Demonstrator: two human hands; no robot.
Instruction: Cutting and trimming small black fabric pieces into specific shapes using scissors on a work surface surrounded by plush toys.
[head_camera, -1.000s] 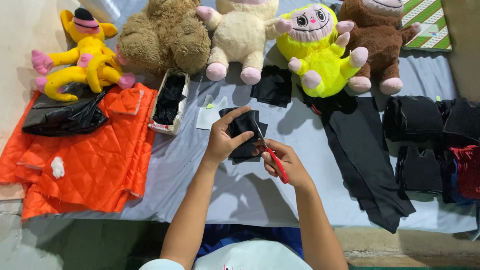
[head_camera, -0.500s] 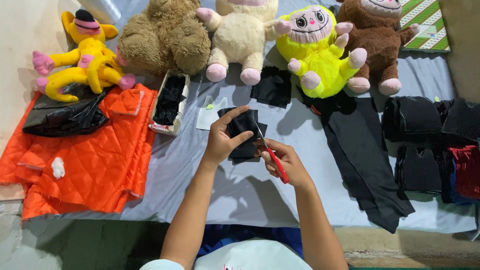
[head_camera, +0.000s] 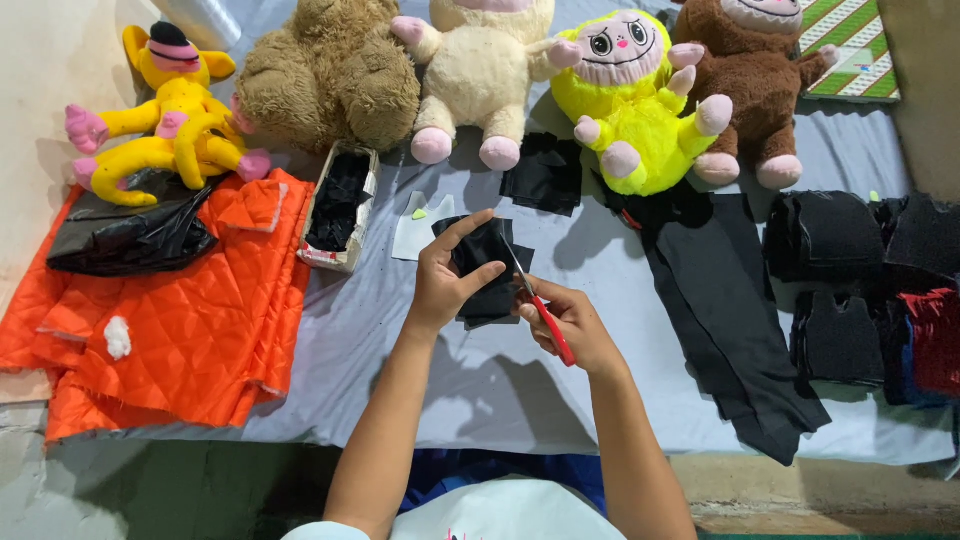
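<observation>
1. Soft, matte black fabric piece (head_camera: 487, 262), roughly rectangular with ragged lower edges, held up at centre frame above the grey-blue sheet (head_camera: 380, 340)
2. Left hand (head_camera: 447, 277) pinching that fabric, thumb across its front, index finger stretched along its top edge, remaining fingers behind it and out of sight
3. Right hand (head_camera: 565, 322) curled around red-handled scissors (head_camera: 538, 302), fingers pressed together over the handles; thin metal blades meeting the fabric's right edge, too small to tell whether parted or closed
4. Quilted, glossy orange cloth (head_camera: 170, 330) at left with a white tuft of stuffing on it; crumpled shiny black plastic bag (head_camera: 130, 235) just above
5. Narrow cardboard box (head_camera: 340, 205) of black scraps at upper centre-left, pale paper patterns (head_camera: 415, 225) beside it
6. Fuzzy plush toys along the top: yellow long-limbed one (head_camera: 165, 120), tan bear (head_camera: 325, 75), cream one (head_camera: 485, 70), bright yellow one (head_camera: 635, 110), brown one (head_camera: 755, 95), several heads cut off by the frame
7. Long black fabric strip (head_camera: 730, 320) at right, stacks of cut black pieces (head_camera: 830, 235) near it, red and blue pieces clipped at the right edge
8. Green striped board (head_camera: 845, 45) at upper right, partly behind the brown toy
</observation>
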